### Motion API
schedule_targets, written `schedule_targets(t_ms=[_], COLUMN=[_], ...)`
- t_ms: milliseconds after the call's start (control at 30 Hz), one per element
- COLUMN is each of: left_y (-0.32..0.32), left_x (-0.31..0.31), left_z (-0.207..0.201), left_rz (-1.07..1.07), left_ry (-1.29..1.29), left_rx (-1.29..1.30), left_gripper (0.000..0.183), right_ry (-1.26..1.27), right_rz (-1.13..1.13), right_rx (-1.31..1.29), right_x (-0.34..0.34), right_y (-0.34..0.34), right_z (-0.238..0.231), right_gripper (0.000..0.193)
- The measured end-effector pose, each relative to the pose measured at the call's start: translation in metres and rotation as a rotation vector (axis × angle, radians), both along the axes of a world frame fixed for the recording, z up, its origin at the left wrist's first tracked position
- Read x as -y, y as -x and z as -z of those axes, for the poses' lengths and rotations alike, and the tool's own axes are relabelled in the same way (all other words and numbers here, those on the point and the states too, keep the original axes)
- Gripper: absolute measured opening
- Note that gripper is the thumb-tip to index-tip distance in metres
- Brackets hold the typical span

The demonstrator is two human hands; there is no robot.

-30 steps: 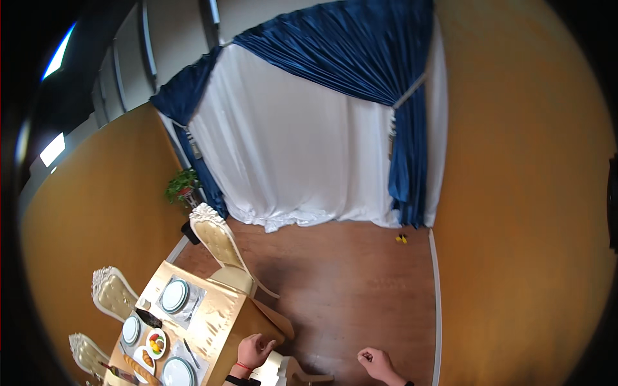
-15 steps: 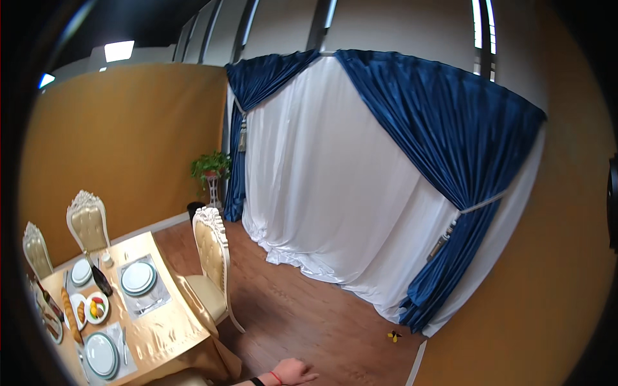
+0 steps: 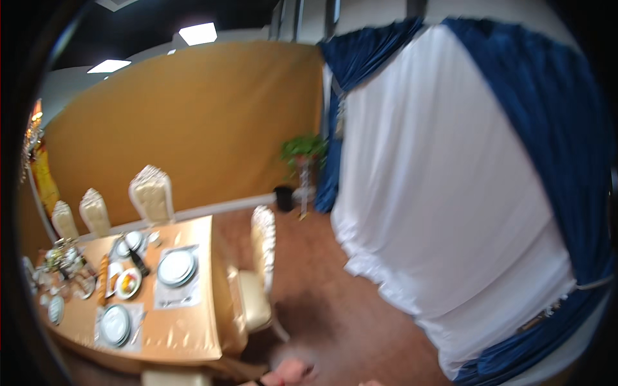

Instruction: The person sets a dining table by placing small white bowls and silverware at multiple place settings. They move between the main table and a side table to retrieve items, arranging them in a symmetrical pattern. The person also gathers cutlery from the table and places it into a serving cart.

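Observation:
My left hand (image 3: 291, 372) reaches in at the lower edge, over the brown floor just right of the table's corner. It is blurred, its fingers look loosely apart, and nothing shows in it. A dark band sits at the wrist. Only a sliver of what seems to be my right hand (image 3: 370, 383) shows at the bottom edge; its fingers are hidden. Nearest to the left hand are a cream chair with a carved white frame (image 3: 257, 302) and the dining table (image 3: 187, 334) under a shiny gold cloth.
Stacked plates (image 3: 176, 267), a baguette (image 3: 103, 280), a bowl of fruit (image 3: 128, 283) and a dark bottle (image 3: 138, 262) stand on the table. More chairs (image 3: 151, 196) line its far side. A potted plant (image 3: 302, 149) and a black bin (image 3: 284, 198) stand near white drapes (image 3: 438, 180) with blue curtains (image 3: 541, 122).
The view has swung left, so table, chairs and curtains sit further right in it. The table's left end and more chairs have come into view. My left hand stays low and empty.

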State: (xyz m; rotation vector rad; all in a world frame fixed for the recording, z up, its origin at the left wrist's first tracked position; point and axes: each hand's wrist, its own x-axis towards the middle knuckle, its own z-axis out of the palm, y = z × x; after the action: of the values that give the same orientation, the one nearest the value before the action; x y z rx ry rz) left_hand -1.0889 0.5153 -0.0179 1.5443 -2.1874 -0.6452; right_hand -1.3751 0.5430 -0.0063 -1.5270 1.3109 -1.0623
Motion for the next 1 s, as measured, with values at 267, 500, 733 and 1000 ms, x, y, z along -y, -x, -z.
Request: schedule_targets(t_ms=[267, 500, 733, 1000], left_y=[-0.026, -0.045, -0.067, -0.158], left_x=[0.126, 0.312, 0.570, 0.708], left_z=[-0.055, -0.022, -0.059, -0.045], left_rz=[-0.594, -0.578, -0.356, -0.537], left_ry=[0.173, 0.117, 0.278, 0.115], left_rx=[-0.070, -0.092, -0.167, -0.163], left_gripper=[0.045, 0.040, 0.037, 0.031], right_ry=[0.173, 0.110, 0.192, 0.140], right_rz=[-0.291, -0.199, -0.117, -0.241], right_rx=[-0.153, -0.162, -0.352, -0.171], right_x=[0.313, 0.488, 0.645, 0.870], right_y=[-0.032, -0.063, -0.028, -0.148], right_z=[-0.067, -0.036, -0.032, 0.019], right_gripper=[0.030, 0.033, 0.032, 0.027])
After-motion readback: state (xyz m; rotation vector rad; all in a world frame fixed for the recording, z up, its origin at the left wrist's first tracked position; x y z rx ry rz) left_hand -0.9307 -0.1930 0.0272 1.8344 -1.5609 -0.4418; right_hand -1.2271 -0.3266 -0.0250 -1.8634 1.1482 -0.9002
